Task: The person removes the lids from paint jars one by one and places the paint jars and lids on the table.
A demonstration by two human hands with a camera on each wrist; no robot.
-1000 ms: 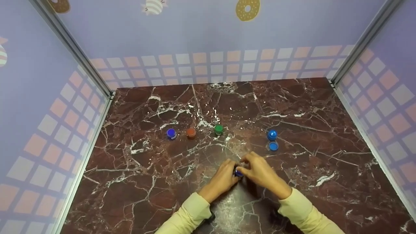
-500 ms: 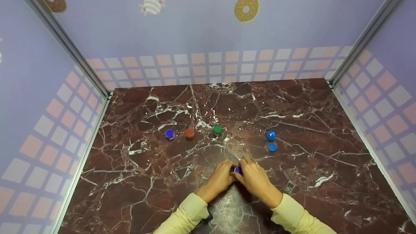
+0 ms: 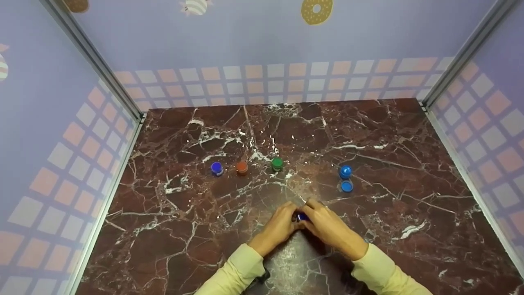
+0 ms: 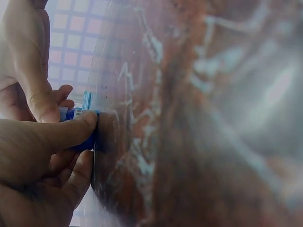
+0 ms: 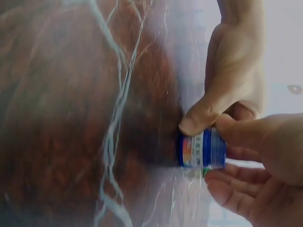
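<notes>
In the head view, both hands meet over a small dark blue paint jar (image 3: 302, 217) near the table's front middle. My left hand (image 3: 279, 224) grips the lower part; in the left wrist view its thumb (image 4: 78, 130) lies along the jar's side, close to the tabletop. The right hand (image 3: 329, 227) pinches the lid (image 5: 218, 149) between thumb and fingers. A white printed label (image 5: 194, 150) shows on the jar in the right wrist view. It stands upright on the table, mostly covered by fingers in the head view.
Behind the hands stand a violet-blue jar (image 3: 217, 168), an orange jar (image 3: 242, 168) and a green jar (image 3: 277, 164). To the right is a light blue jar (image 3: 346, 171) with a shiny top, a flat blue lid (image 3: 347, 186) before it. Patterned panels (image 3: 262, 37) enclose the marbled table (image 3: 176, 229).
The right hand's fingers, raised and further forward a second ago, have drawn back and now close around the jar's lid. The left hand stays on the jar, and the other jars stand as before.
</notes>
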